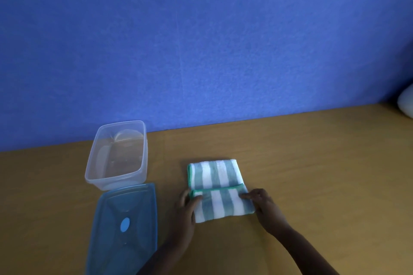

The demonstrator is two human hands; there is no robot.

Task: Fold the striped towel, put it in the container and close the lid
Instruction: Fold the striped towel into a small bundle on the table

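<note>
The striped towel [218, 187] lies on the wooden table [312, 174], right of centre and near the person, already narrowed into a thick band. Its near part is turned over onto the rest, so the green hemmed edge runs across the middle. The left hand [186, 207] holds the left end of this flap and the right hand [260, 204] the right end; each grip pinches the towel, thumb on top and the other fingers along or under the side.

The step in hand looks like the last fold. To do it well, both hands should carry the flap toward the far edge together, keeping the green hem parallel to that edge so the stripes line up. Then press the crease flat, because terry cloth tends to spring open. The bundle should end up narrower than the container's opening.

The clear container [93, 169] stands open to the left, well apart from the towel. Its blue lid [125, 239] lies flat just on the container's near side, touching or nearly so. Behind everything is a blue wall [201, 40].
</note>
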